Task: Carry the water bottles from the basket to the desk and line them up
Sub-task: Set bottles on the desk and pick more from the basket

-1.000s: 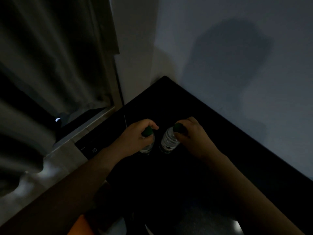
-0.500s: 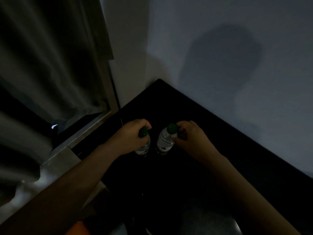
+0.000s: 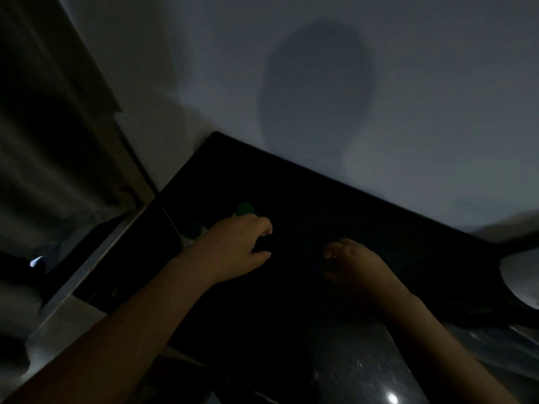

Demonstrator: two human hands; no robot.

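Both hands hang over the dark worktop (image 3: 379, 228), holding nothing. The left hand (image 3: 233, 252) has its fingers loosely curled and its thumb out; the right hand (image 3: 354, 265) is loosely curled too, well apart from it. A green-capped water bottle (image 3: 245, 209) stands just beyond the left hand's knuckles. A second bottle (image 3: 192, 228), dim and blurred, stands just left of that hand.
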